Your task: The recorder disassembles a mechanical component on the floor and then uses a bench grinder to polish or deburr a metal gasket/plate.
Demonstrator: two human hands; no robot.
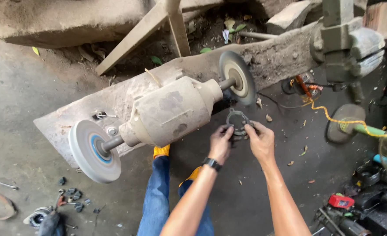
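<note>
We see both hands raised below the right end of a bench grinder point(169, 114) mounted on a rough concrete block point(272, 57). Our left hand point(220, 143) and right hand point(260, 140) each close fingers and thumb on the rim of a dark metal ring point(238, 121), held between them just under the grey grinding disc point(238, 78). A black watch point(211, 164) sits on the left wrist. A white wheel point(93, 150) occupies the grinder's other end. Small parts point(73, 196) and a wrench point(0, 183) lie on the floor at left.
</note>
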